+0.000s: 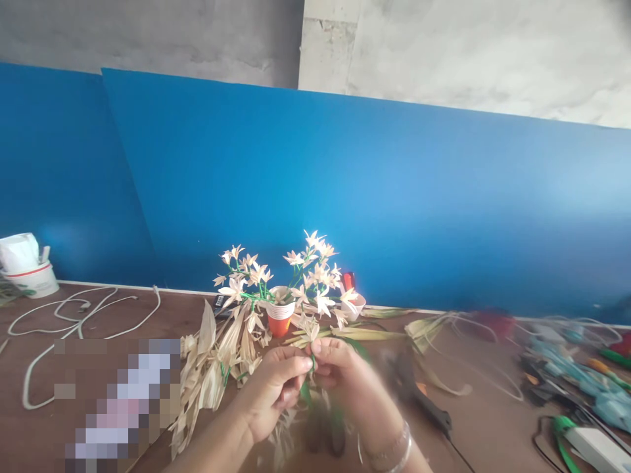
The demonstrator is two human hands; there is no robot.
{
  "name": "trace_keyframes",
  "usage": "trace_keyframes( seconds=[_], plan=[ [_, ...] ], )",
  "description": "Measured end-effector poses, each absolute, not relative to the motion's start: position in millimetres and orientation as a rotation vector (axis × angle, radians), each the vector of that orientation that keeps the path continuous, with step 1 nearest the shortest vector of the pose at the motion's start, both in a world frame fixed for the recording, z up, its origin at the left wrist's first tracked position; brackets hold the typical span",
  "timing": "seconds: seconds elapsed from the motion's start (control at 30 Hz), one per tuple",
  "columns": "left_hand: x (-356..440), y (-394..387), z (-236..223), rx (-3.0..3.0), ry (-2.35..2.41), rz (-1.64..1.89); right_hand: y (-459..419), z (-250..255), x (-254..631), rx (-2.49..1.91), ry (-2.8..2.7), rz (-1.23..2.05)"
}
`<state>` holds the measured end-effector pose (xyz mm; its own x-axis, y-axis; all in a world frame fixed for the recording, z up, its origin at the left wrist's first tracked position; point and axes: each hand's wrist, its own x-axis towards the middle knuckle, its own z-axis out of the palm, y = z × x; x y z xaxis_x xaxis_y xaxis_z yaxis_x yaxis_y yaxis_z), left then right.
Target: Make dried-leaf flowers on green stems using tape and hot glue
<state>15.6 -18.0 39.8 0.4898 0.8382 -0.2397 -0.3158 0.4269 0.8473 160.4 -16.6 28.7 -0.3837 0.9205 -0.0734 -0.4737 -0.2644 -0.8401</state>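
My left hand [280,381] and my right hand [340,368] meet at the front middle of the table. Between their closed fingertips is the green stem of a small pale artificial flower [311,328], its petals pointing up. Both hands pinch this stem, the left from its side and the right just below the petals. Right behind them, an orange-and-white paper cup [280,318] holds green stems bearing several cream star-shaped flowers [323,299]. Dried husk leaves [207,361] lie heaped left of my left hand. Beneath the hands, some green and pale pieces look blurred.
A glue gun-like black tool [419,394] with a cord lies at the right. White cables [79,322] curl on the brown table [187,322] at left, near a white tub [32,279]. Blue plastic material [586,381] clutters the far right. A blue panel [345,197] stands behind.
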Motion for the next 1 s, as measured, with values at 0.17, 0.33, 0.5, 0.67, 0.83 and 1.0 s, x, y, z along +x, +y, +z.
trace_keyframes(
  seconds=[0.17,0.33,0.5,0.67,0.83,1.0],
  plan=[
    [14.0,-14.1,37.4,0.900,0.772,0.796,-15.6,27.0,163.1,-0.778,-0.955,1.809],
    [15.0,-16.0,38.1,0.958,0.846,0.885,-12.9,22.9,162.9,-0.844,-0.926,1.794],
    [15.0,-15.3,37.7,0.975,0.891,0.895,-12.7,23.0,162.9,-0.870,-0.980,1.769],
    [12.4,-14.6,37.9,0.972,0.866,0.858,-13.5,28.6,163.1,-0.908,-1.021,1.748],
    [8.9,-14.8,40.3,0.932,0.863,0.823,-16.0,35.3,162.8,-0.939,-1.070,1.716],
    [8.6,-13.4,42.7,0.916,0.888,0.806,-19.3,39.8,161.6,-1.002,-1.078,1.653]
  ],
)
